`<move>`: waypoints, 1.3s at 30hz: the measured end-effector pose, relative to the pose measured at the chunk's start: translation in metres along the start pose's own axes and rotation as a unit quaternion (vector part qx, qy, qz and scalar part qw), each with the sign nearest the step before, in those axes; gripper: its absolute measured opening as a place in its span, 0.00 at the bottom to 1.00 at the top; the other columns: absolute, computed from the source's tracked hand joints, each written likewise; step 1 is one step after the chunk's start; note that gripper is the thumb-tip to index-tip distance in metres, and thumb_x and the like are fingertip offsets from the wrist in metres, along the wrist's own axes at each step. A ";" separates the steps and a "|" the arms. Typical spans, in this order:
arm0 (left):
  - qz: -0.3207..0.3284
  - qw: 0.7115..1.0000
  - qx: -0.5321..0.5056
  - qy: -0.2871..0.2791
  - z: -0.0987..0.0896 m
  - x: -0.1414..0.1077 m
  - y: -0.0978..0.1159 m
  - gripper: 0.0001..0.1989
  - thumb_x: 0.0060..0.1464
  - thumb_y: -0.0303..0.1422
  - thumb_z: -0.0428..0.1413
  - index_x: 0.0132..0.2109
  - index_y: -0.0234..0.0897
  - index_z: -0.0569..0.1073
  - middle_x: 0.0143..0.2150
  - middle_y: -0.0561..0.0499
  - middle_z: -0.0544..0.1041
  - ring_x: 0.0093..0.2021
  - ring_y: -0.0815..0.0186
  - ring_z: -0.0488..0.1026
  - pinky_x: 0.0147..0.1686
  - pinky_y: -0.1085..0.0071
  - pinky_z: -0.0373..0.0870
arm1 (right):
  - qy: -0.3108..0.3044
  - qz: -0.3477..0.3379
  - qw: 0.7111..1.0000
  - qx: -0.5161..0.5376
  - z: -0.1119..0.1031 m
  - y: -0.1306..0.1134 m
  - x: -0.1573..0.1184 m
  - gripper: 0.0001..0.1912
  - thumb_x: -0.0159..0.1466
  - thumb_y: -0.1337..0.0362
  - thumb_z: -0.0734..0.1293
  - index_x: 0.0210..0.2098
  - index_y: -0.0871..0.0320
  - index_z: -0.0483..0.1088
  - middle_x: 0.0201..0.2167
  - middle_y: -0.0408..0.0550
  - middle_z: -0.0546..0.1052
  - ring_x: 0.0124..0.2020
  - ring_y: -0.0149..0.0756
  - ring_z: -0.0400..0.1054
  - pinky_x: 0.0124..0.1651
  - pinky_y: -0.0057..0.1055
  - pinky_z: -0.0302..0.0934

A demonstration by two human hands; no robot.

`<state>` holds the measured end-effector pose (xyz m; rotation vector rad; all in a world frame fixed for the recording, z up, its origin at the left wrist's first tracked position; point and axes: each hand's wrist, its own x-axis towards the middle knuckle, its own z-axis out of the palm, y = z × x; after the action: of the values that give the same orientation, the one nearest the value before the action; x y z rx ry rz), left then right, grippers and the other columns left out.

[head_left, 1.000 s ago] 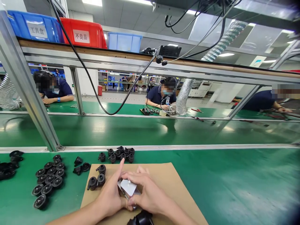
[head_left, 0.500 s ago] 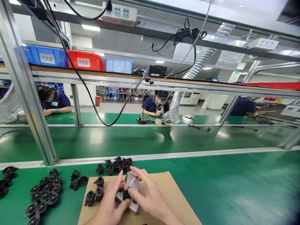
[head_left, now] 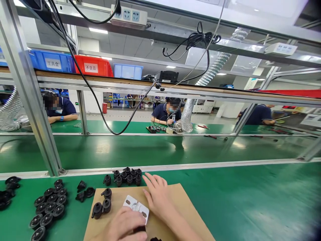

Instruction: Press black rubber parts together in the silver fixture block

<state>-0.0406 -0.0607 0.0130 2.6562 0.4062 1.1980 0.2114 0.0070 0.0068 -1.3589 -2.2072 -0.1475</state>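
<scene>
White plate [head_left: 136, 207]: flat piece with 2 slots and a clear centre, lying on the cardboard sheet [head_left: 183, 207] at the near edge of the green desk [head_left: 250, 201]. Left hand [head_left: 124, 226]: curled over the plate's near end, gripping it. Right hand [head_left: 156, 194]: open, fingers spread, palm down on the cardboard just beside the plate. Black caps [head_left: 101, 206]: 3 on the cardboard's left edge; further clusters [head_left: 126, 175] along the desk's far rail.
</scene>
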 end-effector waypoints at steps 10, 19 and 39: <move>-0.096 0.972 -0.079 0.199 0.017 0.009 -0.002 0.20 0.72 0.36 0.56 0.67 0.44 0.73 0.55 0.38 0.83 0.55 0.53 0.82 0.54 0.63 0.82 | 0.087 -0.137 0.986 0.028 -0.002 -0.007 0.019 0.26 0.69 0.72 0.63 0.65 0.58 0.67 0.65 0.61 0.72 0.58 0.55 0.66 0.58 0.54 0.61; -0.438 0.802 -0.262 0.310 0.021 0.023 -0.001 0.30 0.59 0.59 0.63 0.54 0.39 0.81 0.55 0.42 0.83 0.57 0.47 0.80 0.55 0.61 0.81 | 0.181 -0.274 0.930 0.164 -0.009 -0.050 0.007 0.13 0.74 0.57 0.66 0.54 0.56 0.70 0.35 0.49 0.80 0.31 0.41 0.71 0.34 0.37 0.63; -0.427 0.870 -0.115 0.219 0.032 0.009 -0.010 0.28 0.68 0.59 0.49 0.60 0.47 0.78 0.61 0.45 0.80 0.63 0.46 0.74 0.68 0.51 0.69 | 0.137 0.254 0.941 0.177 0.019 0.116 0.028 0.21 0.66 0.41 0.66 0.34 0.53 0.69 0.17 0.39 0.67 0.22 0.38 0.62 0.30 0.32 0.51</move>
<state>-0.0124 -0.0504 -0.0050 1.6252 1.2504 1.3650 0.2937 0.0919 -0.0163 -1.5391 -1.5084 0.2274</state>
